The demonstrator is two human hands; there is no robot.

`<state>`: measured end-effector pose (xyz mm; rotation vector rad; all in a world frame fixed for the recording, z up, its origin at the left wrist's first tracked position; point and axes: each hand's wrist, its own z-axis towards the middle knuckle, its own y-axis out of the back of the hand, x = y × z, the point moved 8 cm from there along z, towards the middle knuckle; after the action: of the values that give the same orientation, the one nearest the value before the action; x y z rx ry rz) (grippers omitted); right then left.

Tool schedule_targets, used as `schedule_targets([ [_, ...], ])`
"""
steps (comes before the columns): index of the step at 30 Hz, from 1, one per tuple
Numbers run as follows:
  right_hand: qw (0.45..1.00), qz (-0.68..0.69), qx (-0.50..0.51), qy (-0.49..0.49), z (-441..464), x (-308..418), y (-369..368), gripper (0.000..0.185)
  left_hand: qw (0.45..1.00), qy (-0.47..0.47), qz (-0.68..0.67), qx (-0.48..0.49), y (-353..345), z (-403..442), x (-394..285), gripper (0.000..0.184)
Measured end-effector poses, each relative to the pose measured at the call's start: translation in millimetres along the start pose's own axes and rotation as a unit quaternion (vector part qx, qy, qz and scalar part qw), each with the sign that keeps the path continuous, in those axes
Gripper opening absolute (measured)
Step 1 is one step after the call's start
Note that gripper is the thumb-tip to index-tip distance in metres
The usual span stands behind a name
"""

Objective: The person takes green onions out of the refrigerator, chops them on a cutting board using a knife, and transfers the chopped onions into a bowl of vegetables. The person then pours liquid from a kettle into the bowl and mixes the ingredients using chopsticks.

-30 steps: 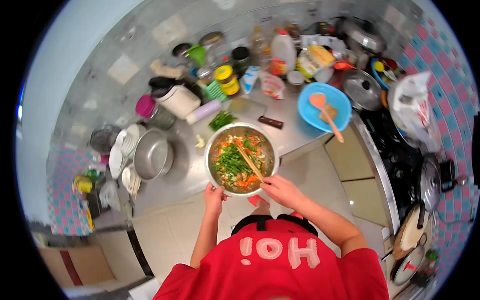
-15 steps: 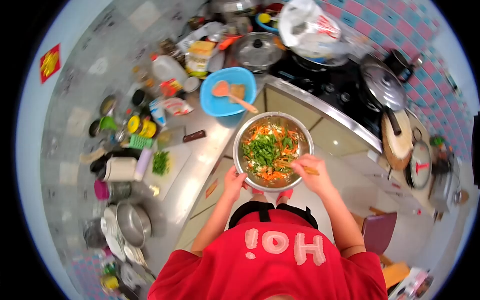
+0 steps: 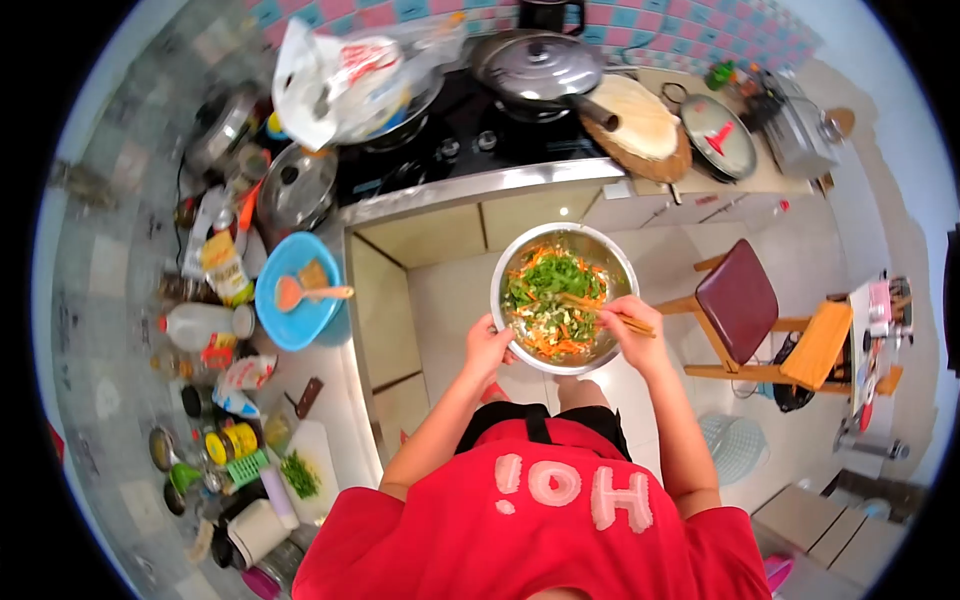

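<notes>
A steel bowl (image 3: pixel 627 262) full of chopped greens, orange shreds and pale bits (image 3: pixel 556 300) is held in the air in front of my body, above the floor. My left hand (image 3: pixel 489 345) grips its near left rim, with the thumb at the edge. Wooden chopsticks (image 3: pixel 636 324) are in my right hand (image 3: pixel 634 332), over the bowl's right side. Their tips reach into the food. The fingers of my right hand are closed around them near the rim.
Ahead is a black stove (image 3: pixel 440 150) with a lidded pan (image 3: pixel 538 68) and a bagged pot. At left, the counter (image 3: pixel 330 400) bears a blue basin (image 3: pixel 268 290), a knife (image 3: pixel 309 397) and bottles. A chair (image 3: pixel 738 300) stands at right.
The view has swung right, from the counter to the stove and chair. The bowl has come along in my left hand, away from the counter. The chopsticks have shifted within the food.
</notes>
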<state>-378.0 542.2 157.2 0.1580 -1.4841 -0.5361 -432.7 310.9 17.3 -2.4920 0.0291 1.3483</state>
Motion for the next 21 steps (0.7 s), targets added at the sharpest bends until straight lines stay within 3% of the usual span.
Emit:
schedule_targets([
  [2,0.996,0.065,-0.059,-0.030,-7.3,-9.1,43.2,0.005,0.999,-0.009,0.031,0.021,-20.9,3.2,-6.1,0.022],
  [7,0.985,-0.049,-0.154,0.063,-4.9,-31.7,136.7,0.011,0.989,-0.036,0.120,0.077,-98.4,24.4,-12.2,0.024],
  [10,0.985,-0.058,-0.112,0.119,-9.2,-48.5,169.4,0.011,0.987,-0.033,0.134,0.088,-168.2,38.5,-13.8,0.023],
  [13,0.990,0.008,-0.132,0.044,-22.6,-64.2,238.6,0.010,0.985,-0.021,0.142,0.094,-238.9,57.5,-13.7,0.022],
  [17,0.993,-0.004,-0.105,0.049,-17.6,-88.3,308.7,0.009,0.979,0.004,0.164,0.118,-340.2,78.4,-15.1,0.021],
  [21,0.979,-0.027,-0.187,0.072,5.1,-103.0,393.1,0.009,0.984,0.025,0.134,0.116,-411.2,97.9,-11.1,0.021],
])
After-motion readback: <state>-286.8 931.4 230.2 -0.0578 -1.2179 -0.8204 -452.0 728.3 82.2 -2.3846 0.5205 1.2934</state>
